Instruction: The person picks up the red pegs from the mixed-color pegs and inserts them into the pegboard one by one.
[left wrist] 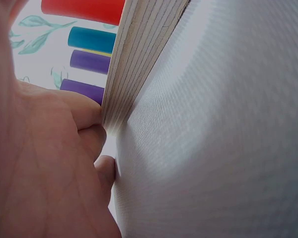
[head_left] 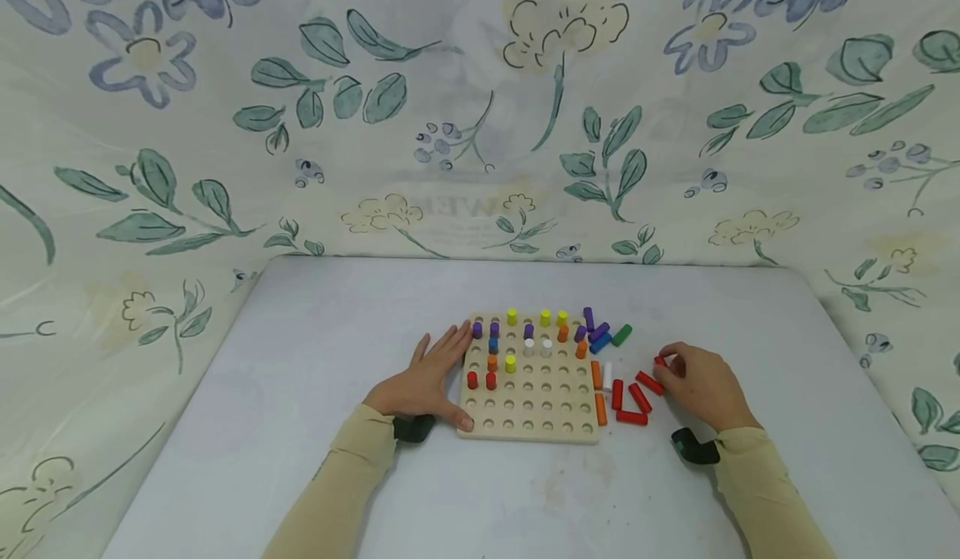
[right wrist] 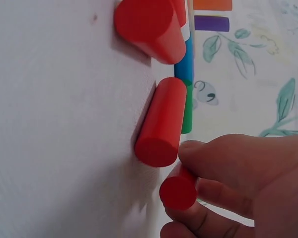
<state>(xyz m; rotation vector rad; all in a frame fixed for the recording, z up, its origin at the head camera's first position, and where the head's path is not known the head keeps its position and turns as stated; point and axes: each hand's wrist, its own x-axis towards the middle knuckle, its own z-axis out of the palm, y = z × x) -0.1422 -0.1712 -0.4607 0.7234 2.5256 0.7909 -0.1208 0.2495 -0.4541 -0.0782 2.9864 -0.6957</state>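
Observation:
A pale wooden pegboard [head_left: 555, 434] with rows of round holes lies on the table, coloured pegs standing in several of them. My left hand [head_left: 431, 380] rests along its left side, thumb on the front corner and fingers spread up to the back. In the left wrist view the fingers lie against the layered edge [left wrist: 134, 64] of the board. To the right of the board, my right hand [head_left: 701, 382] pinches a red peg [right wrist: 178, 191] between thumb and fingers. Another red peg [right wrist: 161, 124] lies right beside the fingertips. Two red pegs [head_left: 481, 380] stand in the board's left columns.
Loose red pegs [head_left: 632, 417] lie right of the board, with orange pegs [head_left: 601, 409] and a white peg [head_left: 607, 376] along its edge. Purple pegs [head_left: 588, 319], a blue peg [head_left: 600, 342] and a green peg [head_left: 622, 335] lie near its back right corner. A floral cloth [head_left: 480, 126] hangs behind.

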